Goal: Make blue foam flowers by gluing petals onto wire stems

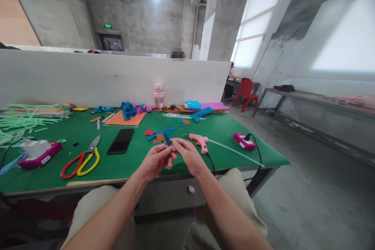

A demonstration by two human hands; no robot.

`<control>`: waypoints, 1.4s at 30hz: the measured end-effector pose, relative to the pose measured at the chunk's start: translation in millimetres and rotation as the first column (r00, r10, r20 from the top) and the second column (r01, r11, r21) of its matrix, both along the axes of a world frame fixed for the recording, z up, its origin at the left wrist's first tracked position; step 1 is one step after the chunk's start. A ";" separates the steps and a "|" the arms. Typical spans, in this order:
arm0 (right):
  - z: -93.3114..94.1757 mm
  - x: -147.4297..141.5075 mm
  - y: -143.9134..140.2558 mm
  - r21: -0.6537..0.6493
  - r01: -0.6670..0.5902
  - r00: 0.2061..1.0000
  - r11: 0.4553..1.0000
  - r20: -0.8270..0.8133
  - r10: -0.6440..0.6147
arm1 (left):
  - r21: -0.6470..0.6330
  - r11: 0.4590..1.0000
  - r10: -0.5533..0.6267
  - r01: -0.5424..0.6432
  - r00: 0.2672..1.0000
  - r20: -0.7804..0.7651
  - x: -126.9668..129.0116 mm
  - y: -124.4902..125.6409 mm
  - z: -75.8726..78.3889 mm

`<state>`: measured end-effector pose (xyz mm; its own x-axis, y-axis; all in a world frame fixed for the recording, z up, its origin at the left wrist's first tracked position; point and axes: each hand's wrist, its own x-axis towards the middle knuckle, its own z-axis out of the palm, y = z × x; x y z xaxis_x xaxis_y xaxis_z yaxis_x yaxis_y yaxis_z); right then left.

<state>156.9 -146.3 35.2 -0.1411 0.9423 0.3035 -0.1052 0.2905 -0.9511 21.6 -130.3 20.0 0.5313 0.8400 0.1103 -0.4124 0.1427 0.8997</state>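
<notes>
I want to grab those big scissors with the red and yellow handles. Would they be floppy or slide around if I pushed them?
The scissors look stiff: metal blades and thick loop handles. They lie flat on the green table, so they probably won't roll or tip. Pushed, they would likely slide, maybe slowly if that cover is felt.

Blue felt piece (166, 136), green table (228, 129).

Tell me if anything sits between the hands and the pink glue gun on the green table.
Nothing visible does. Both the left hand and right hand pinch a blue felt piece at the table's near edge. The glue gun lies just beyond the right hand, with only bare green table between.
</notes>
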 end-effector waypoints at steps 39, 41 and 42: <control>-5.0 8.0 5.4 0.038 -0.026 0.999 0.999 -0.023 0.027 | 0.099 0.993 0.068 -0.060 0.994 -0.081 5.9 2.8 -9.2; -2.7 10.1 4.9 0.147 -0.005 0.999 0.989 0.053 -0.003 | 0.177 0.978 0.133 -0.113 0.985 -0.108 3.9 2.9 -7.3; -1.6 10.9 4.5 0.208 0.008 0.995 0.978 0.093 -0.027 | 0.222 0.964 0.173 -0.143 0.978 -0.121 2.8 2.9 -6.1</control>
<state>167.7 -141.8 33.6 -0.1626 0.8627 0.4789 -0.0107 0.4837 -0.8751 24.5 -127.4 13.9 0.4167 0.8797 0.2292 -0.2837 -0.1136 0.9522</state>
